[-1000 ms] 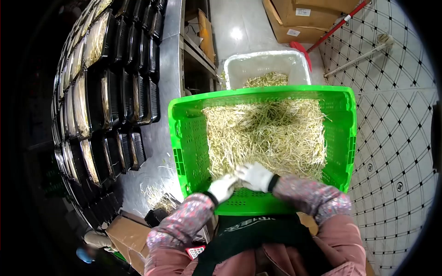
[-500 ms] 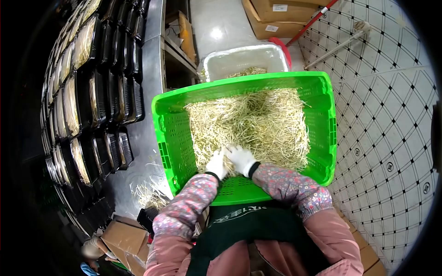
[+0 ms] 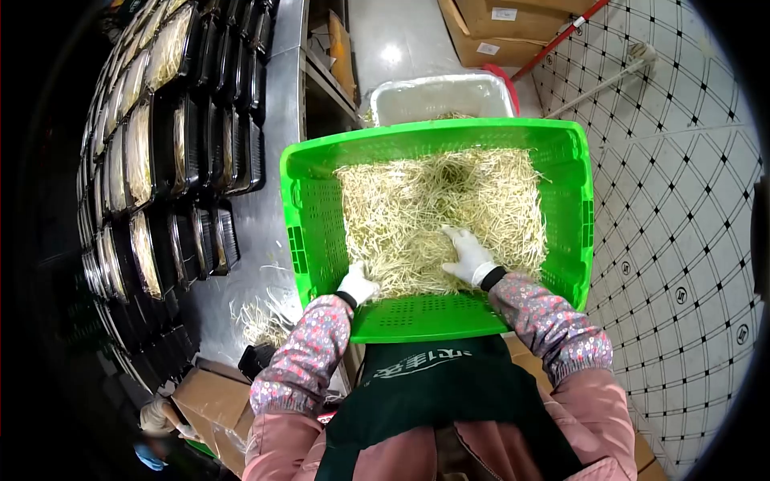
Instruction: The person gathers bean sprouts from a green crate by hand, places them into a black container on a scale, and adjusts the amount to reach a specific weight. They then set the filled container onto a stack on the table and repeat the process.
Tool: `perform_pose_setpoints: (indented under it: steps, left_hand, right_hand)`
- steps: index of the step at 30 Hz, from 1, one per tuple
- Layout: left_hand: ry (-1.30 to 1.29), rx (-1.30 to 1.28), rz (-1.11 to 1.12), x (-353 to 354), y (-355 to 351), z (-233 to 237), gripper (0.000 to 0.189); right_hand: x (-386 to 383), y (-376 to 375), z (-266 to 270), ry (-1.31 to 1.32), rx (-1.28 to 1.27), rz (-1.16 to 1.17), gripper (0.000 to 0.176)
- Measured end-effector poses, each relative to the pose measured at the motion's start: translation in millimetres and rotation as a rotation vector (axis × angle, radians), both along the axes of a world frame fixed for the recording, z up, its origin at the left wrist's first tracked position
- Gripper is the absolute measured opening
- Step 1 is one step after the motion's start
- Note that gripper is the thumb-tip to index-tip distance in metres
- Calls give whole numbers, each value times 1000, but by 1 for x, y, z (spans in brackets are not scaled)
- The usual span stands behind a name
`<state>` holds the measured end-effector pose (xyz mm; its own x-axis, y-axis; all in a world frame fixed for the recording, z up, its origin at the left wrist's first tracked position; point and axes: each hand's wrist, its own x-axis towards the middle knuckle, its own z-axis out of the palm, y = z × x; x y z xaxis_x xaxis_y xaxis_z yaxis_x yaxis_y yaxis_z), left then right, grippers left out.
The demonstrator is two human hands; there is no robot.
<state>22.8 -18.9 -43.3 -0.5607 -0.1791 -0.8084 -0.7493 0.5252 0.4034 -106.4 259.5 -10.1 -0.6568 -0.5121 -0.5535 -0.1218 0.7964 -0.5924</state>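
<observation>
A bright green perforated crate [image 3: 437, 321] stands in front of me, with a thick bed of pale bean sprouts [image 3: 401, 196] in it. My right hand [image 3: 471, 258], in a white glove, rests on the sprouts right of the middle, thumb and fingers apart. At the crate's near left corner my left hand [image 3: 358, 284], gloved likewise, touches the edge of the bed. Its thumb stands away from the fingers, whose tips are partly hidden among sprouts. Neither hand has a bunch lifted. Between the hands the sprouts form a loose mound.
Stacked black trays [image 3: 228, 152] of sprouts line the metal table [image 3: 277, 104] at left, with loose sprouts [image 3: 261, 321] nearby. A white tub [image 3: 441, 94] sits behind the crate, cardboard boxes [image 3: 513, 32] farther back. Another person's arm [image 3: 172, 417] shows at lower left.
My hands were close together at the near middle of the sprouts. They have parted, the left going left to the corner, the right going right. The view has shifted slightly.
</observation>
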Motion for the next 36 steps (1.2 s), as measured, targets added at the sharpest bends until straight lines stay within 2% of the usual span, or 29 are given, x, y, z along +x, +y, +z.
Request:
perform_pose_setpoints:
  steps: [2,3,4,6,7,9,10,11,12,14,15,16,18,19,20,21,22,24,25,26,28,30,31,32,34,35,36]
  left_hand:
    - [60,-70,-49,16,6,-43,55]
    - [125,-93,-102,30,3,-87,50]
    - [-29,156,238,3,22,-30,47]
    - [163,425,404,-5,35,4,46]
    - [157,358,297,-14,37,36,52]
    - [309,319,204,20,17,-19,58]
    - [394,300,158,29,5,-48,61]
    - [169,453,480,26,-4,-58,69]
    - [181,307,455,19,-1,-66,65]
    - [-67,330,587,-18,28,-25,58]
    - [-98,367,657,-12,35,-61,54]
    - [94,429,552,-6,46,-78,52]
    - [192,551,739,6,67,-60,60]
    - [202,650,848,6,74,-33,64]
    - [149,832,989,-9,79,42,70]
    - [63,811,927,-9,77,65,80]
    - [-24,788,821,-12,74,81,81]
    - [-270,779,432,-12,48,78,77]
    - [-282,618,234,-11,34,62,76]
    - [42,255,-195,8,15,9,87]
    - [468,-189,-435,-5,6,21,106]
    - [417,-175,-519,-42,23,44,116]
    - [299,-233,-616,-58,33,43,119]
    - [379,-271,-590,-61,40,28,119]
    - [270,-236,-551,-66,44,-8,107]
    - [319,-252,-493,-66,41,-21,79]
    - [342,-251,-445,-58,34,-31,69]
  right_hand:
    - [24,-8,-25,-71,63,-7,74]
    - [28,-24,-17,-211,44,-139,66]
    - [40,-31,-35,-300,-336,-230,56]
    - [52,-49,-29,-530,-473,-457,48]
    - [56,-46,-34,-487,-486,-442,48]
    - [49,-34,-47,-380,-516,-403,50]
    - [29,-26,-17,-199,-272,-224,56]
    - [25,-22,-27,-145,-174,-259,60]
    - [28,-20,-39,-97,-74,-297,64]
    - [39,-40,-46,-92,-42,-227,73]
    - [46,-53,-43,-126,19,-181,71]
    - [48,-60,-56,-180,-165,-158,69]
    - [41,-66,-28,-98,-214,-73,65]
    - [29,-62,-11,-49,-289,15,64]
    - [9,-57,5,6,-364,105,63]
    - [-6,-53,18,-26,-373,204,62]
    - [-20,-51,11,-122,-362,320,68]
    - [-39,-45,1,-13,-184,531,75]
    - [-44,-38,-7,8,-66,501,80]
    - [-48,-34,-11,71,24,467,89]
    - [-40,-28,-5,160,61,310,105]
    - [-22,-39,-2,205,173,385,116]
    - [-13,-45,-1,233,230,422,122]
    - [-2,-47,-14,287,168,393,119]
    - [5,-53,-61,319,184,298,70]
    - [-1,-48,-66,307,111,313,49]
    - [-7,-40,-71,290,38,330,29]
